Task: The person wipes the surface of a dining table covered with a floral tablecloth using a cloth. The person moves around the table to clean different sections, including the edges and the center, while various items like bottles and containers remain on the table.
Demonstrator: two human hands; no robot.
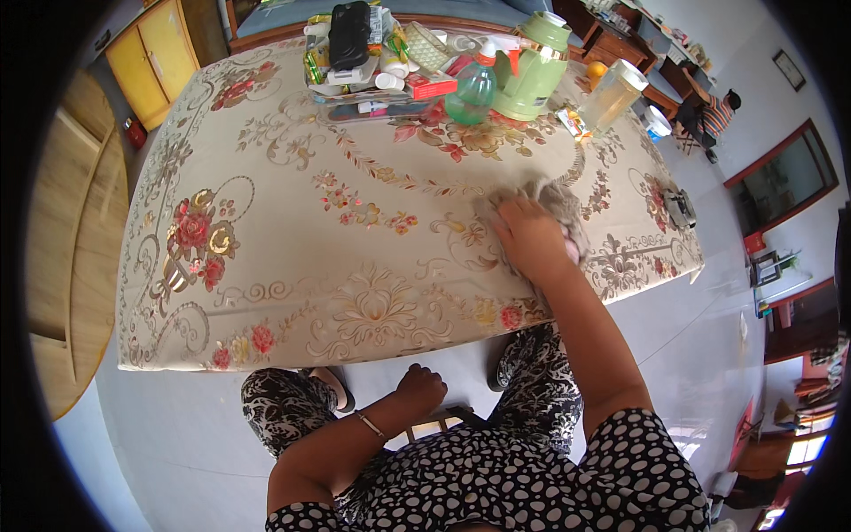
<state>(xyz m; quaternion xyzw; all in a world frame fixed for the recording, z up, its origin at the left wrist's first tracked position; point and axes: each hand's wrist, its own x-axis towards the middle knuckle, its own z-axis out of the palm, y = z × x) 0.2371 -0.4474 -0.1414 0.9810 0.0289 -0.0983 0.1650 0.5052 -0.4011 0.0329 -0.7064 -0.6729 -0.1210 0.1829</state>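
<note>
My right hand point(530, 232) presses a crumpled grey-brown cloth point(566, 202) onto the flowered tablecloth point(355, 266), right of the table's middle. The cloth bunches out past my fingers on the far and right sides, and its part under the palm is hidden. My left hand point(420, 390) is curled into a fist in front of my lap, below the table's near edge. Nothing shows in it, and it touches neither the table nor the cloth.
Along the far side stand a tray heaped with small boxes and bottles point(359, 75), a green spray bottle point(472, 93), a pale green thermos point(532, 71) and a clear jar point(612, 97). A small dark object point(680, 208) lies near the right edge. Another person point(706, 120) sits farther off.
</note>
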